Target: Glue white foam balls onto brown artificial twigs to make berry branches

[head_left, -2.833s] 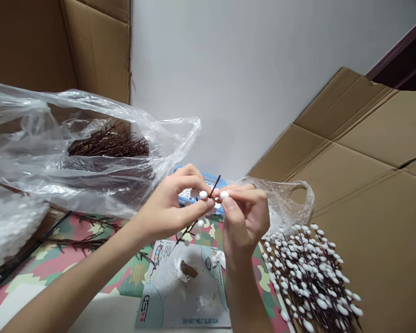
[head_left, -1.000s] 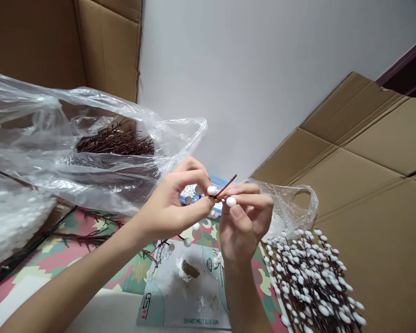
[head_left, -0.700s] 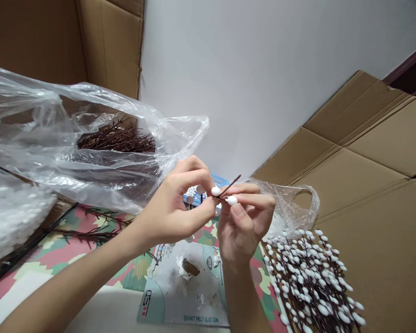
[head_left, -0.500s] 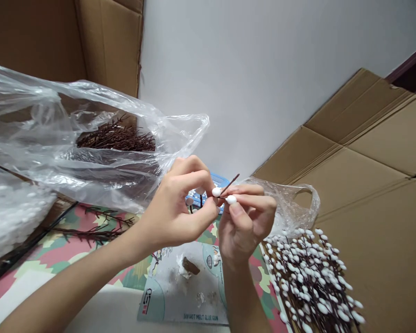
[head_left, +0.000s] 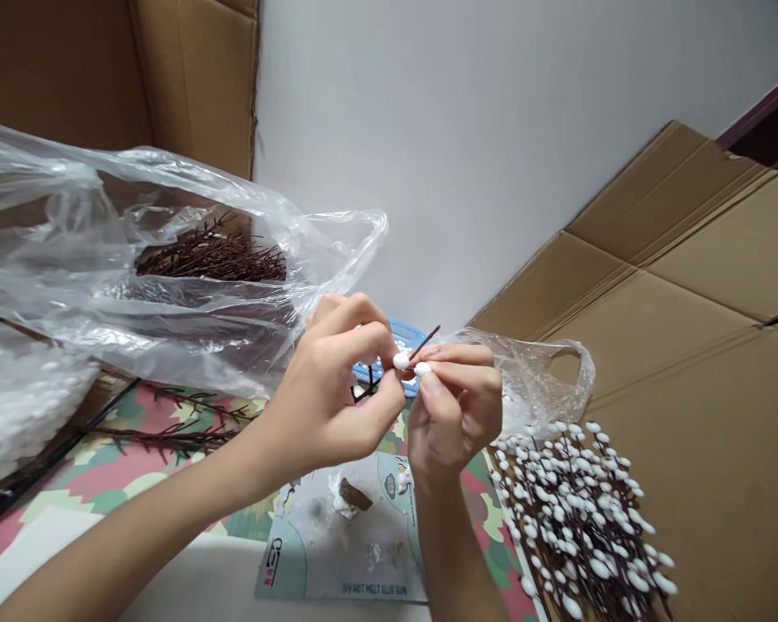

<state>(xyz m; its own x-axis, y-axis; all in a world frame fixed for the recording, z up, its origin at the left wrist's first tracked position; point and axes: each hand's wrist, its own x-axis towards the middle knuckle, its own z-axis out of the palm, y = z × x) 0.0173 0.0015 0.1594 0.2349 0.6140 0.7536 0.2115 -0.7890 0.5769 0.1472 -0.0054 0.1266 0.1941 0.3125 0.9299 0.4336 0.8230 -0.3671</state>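
My left hand pinches a thin brown twig just below its tip, with a white bead on the twig at my fingertips. Close beside it, my right hand pinches a second white bead between thumb and forefinger, pressed against the twig right next to the first bead. Both hands are held up above a grey glue-gun mat. Behind them sits a blue tray of white beads, mostly hidden.
A clear plastic bag with bare brown twigs lies at left, a bag of white beads below it. Finished beaded twigs pile up at right by another clear bag. Cardboard leans on the right, against the wall.
My right hand has brought its bead up and left until it sits against the first bead on the twig. My left hand has closed further around the twig.
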